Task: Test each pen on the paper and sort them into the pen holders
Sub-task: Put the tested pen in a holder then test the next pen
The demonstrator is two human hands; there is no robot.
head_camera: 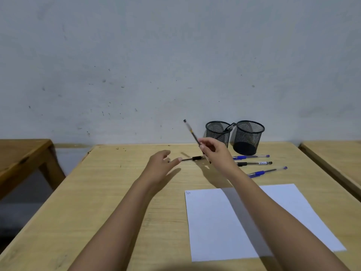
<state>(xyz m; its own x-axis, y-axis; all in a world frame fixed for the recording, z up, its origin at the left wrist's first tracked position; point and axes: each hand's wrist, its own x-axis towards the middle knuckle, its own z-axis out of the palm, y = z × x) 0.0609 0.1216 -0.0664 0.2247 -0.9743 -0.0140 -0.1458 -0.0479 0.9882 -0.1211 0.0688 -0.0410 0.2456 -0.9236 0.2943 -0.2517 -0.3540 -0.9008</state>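
My right hand (214, 153) pinches a black pen (191, 132) that points up and to the left above the table. My left hand (162, 165) hovers with relaxed fingers just left of another black pen (195, 158) lying flat; whether the fingertips touch it I cannot tell. Two blue pens (252, 157) (267, 171) and one black pen (254, 163) lie to the right. Two black mesh pen holders (217, 132) (248, 136) stand at the back; a pen leans in the left one. A white sheet of paper (211, 222) with a small scribble in its top left corner lies near me.
The light wooden table (97, 202) ends at a grey wall behind the holders. A darker wooden table (21, 153) stands to the left and another table edge (336, 153) to the right, each across a gap.
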